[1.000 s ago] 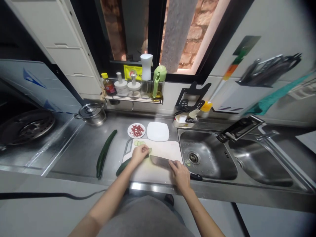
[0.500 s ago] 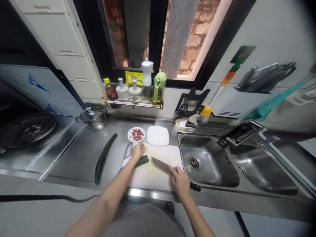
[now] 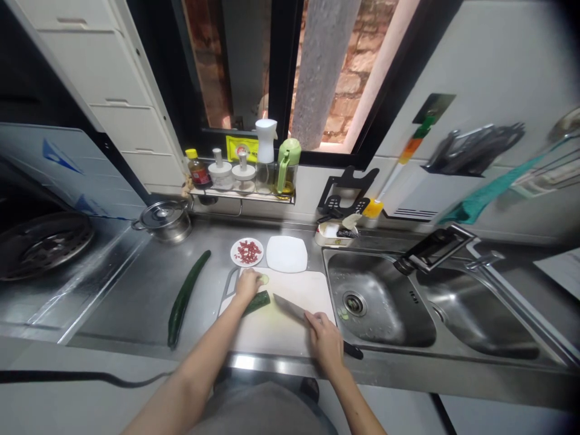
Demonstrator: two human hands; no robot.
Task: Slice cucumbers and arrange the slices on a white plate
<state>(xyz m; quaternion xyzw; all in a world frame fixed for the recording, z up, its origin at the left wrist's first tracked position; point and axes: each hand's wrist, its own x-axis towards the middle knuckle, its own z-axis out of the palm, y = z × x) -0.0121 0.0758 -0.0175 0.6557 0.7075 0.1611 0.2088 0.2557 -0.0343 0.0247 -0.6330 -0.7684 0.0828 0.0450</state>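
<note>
My left hand (image 3: pixel 247 286) is at the upper left of the white cutting board (image 3: pixel 294 332), its fingertips closed at a pale green slice (image 3: pixel 264 279). Just below that hand lies a cut piece of cucumber (image 3: pixel 259 301), partly hidden by my forearm. My right hand (image 3: pixel 324 338) grips a knife (image 3: pixel 289 307) whose blade points left over the board, a little right of the cucumber's cut end. A black handle (image 3: pixel 353 350) shows beside my right wrist. Beyond the board are a plate of chopped red pieces (image 3: pixel 248 252) and a square white plate (image 3: pixel 287 254).
A whole cucumber (image 3: pixel 186 298) lies to the left, with a lidded pot (image 3: pixel 165 221) behind it. On the right is a double sink (image 3: pixel 385 308) with a faucet (image 3: pixel 437 248). A rack of bottles (image 3: pixel 244 193) hangs below the window.
The whole view has shifted slightly. Both hands stay in nearly the same places over the board, with the knife still in my right hand.
</note>
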